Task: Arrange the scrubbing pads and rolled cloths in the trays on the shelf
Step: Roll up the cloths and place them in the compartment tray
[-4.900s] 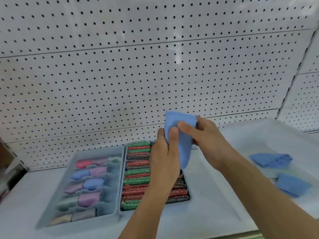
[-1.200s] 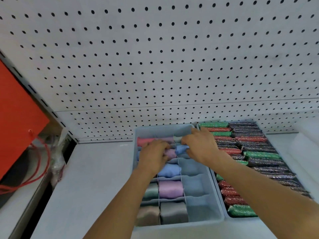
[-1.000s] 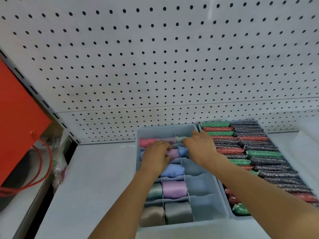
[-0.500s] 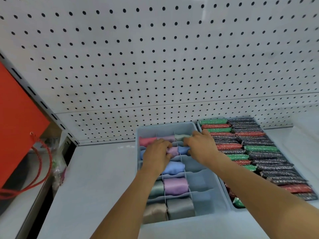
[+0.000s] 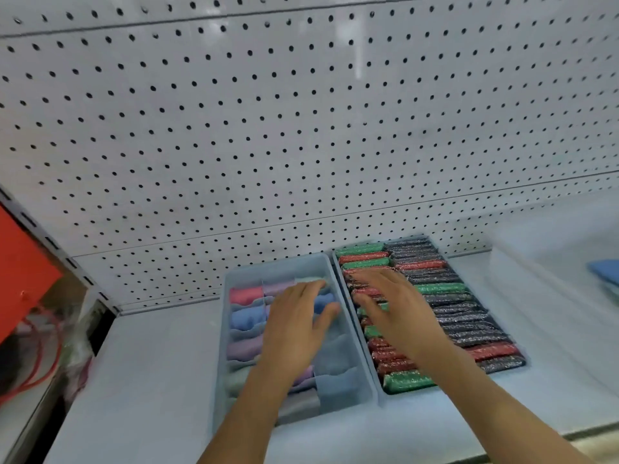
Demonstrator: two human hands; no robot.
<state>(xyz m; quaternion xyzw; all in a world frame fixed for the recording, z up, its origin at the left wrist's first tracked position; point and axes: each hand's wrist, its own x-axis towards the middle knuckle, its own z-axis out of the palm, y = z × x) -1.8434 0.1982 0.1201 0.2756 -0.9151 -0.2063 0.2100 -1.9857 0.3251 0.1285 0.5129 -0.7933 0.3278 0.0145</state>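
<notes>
A pale blue divided tray on the shelf holds rolled cloths in pink, blue, lilac and grey; a blue rolled cloth lies in its right column near the back. My left hand hovers over the tray's middle with fingers relaxed and spread, holding nothing. To the right, a second tray is packed with green, red and dark glittery scrubbing pads. My right hand is above that tray's left side, fingers straight and empty.
White pegboard backs the shelf. A red panel and red cords sit at the far left beyond the shelf upright. Loose blue cloths lie on a white box at the right edge.
Both hands have let go of the blue rolled cloth, which now stays in its compartment. They pulled back and spread open; the right hand moved right over the scrubbing pads.
</notes>
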